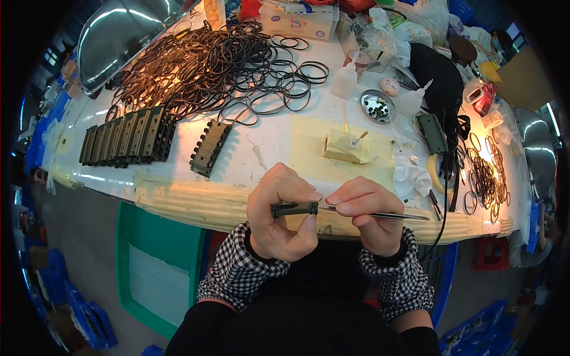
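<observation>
My left hand [279, 216] pinches a small dark green plastic bar [295, 209] between thumb and fingers, held level in front of my chest. My right hand [368, 213] grips thin metal tweezers [386, 215], their tip meeting the right end of the bar. Both hands hover just before the taped front edge of the white table [261, 148]. Both wrists wear black-and-white checked cuffs.
A big heap of black rubber rings [208, 65] covers the table's back left. Rows of dark green parts [127, 137] and one short row [209, 148] lie left. A small metal dish [377, 107], squeeze bottles [344, 80], tape roll [439, 172] and more rings [484, 175] sit right. A green bin [157, 261] stands below.
</observation>
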### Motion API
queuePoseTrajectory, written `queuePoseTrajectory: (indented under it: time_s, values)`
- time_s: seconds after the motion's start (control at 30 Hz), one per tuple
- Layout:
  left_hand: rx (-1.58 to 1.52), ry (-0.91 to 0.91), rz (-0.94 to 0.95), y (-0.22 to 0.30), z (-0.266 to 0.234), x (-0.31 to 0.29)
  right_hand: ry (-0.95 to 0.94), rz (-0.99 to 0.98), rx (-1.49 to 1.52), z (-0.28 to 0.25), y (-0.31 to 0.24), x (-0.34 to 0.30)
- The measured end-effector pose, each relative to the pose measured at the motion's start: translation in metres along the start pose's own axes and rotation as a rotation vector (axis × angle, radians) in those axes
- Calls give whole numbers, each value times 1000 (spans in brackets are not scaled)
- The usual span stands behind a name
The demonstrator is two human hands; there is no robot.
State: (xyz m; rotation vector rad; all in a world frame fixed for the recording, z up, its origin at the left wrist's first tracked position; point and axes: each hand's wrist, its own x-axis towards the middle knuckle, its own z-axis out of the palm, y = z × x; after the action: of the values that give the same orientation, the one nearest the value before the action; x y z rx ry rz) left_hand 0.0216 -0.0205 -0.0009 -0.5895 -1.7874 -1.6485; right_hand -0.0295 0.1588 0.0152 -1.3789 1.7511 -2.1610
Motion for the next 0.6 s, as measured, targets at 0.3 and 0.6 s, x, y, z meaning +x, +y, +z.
queuePoseTrajectory:
  time_s: [0.3, 0.6]
  values:
    - [-5, -7, 2, -2, -1, -1, -5, -5, -17, 0, 1, -1]
    - [0, -8, 12, -3, -1, -1, 25, 33, -38, 3, -2, -1]
